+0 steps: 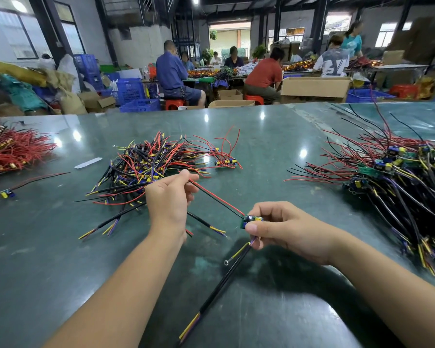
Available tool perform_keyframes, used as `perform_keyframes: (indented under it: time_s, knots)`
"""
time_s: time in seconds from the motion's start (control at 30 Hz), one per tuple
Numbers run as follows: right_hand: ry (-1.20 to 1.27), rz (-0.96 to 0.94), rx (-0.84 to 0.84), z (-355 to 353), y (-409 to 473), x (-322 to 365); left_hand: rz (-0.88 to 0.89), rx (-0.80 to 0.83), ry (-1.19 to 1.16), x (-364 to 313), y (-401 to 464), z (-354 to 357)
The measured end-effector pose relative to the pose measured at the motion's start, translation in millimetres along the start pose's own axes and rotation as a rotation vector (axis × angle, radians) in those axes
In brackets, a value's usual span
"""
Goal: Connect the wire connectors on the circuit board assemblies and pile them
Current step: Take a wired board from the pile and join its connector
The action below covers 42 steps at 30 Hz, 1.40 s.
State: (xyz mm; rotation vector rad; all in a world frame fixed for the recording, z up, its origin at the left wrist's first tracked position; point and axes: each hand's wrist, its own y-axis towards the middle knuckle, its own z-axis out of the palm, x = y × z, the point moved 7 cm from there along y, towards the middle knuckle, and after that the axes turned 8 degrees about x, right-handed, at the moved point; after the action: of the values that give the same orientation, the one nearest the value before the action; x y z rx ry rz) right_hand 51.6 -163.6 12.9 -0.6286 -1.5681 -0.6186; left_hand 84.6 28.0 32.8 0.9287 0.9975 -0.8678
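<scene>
My right hand (284,228) pinches a small green circuit board (250,220) above the table. A red and black wire pair (216,199) runs from the board up to my left hand (170,199), which grips its far end between thumb and fingers. A black sheathed cable (221,285) with yellow and purple cores hangs from the board toward me, with a yellow lead ending in a ring terminal (227,262).
A tangled pile of wired boards (156,162) lies behind my left hand. A bigger pile (399,182) fills the right side of the green table (274,146). Red wire bundles (13,151) lie far left, a lone board (6,194) near them. People work at tables beyond.
</scene>
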Motion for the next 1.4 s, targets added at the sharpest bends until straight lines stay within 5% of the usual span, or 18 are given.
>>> perform_keyframes:
  time_s: [0.33, 0.47, 0.63, 0.73, 1.1, 1.4]
  knots:
    - [0.059, -0.002, 0.005, -5.1, -4.9, -2.8, -0.077, -0.113, -0.171, 0.0, 16.3, -27.6]
    - [0.242, -0.025, -0.129, -12.8, -0.8, -5.0, -0.26, 0.116, -0.313, 10.7, 1.9, 3.6]
    - [0.303, -0.037, -0.181, -14.4, -1.1, -5.1, -0.355, 0.586, -0.03, 15.4, -24.3, 41.6]
    - [0.257, -0.034, -0.139, -8.1, 0.1, -5.2, -0.319, 0.735, 0.075, 22.5, -43.2, 59.0]
    - [0.041, 0.12, -0.322, -10.3, -0.6, -8.8, -0.063, 0.495, 0.143, 10.1, -37.4, 54.4]
    - [0.035, 0.0, -0.393, -12.1, -3.2, 4.2, -0.043, 0.615, 0.292, 8.3, -40.4, 58.8]
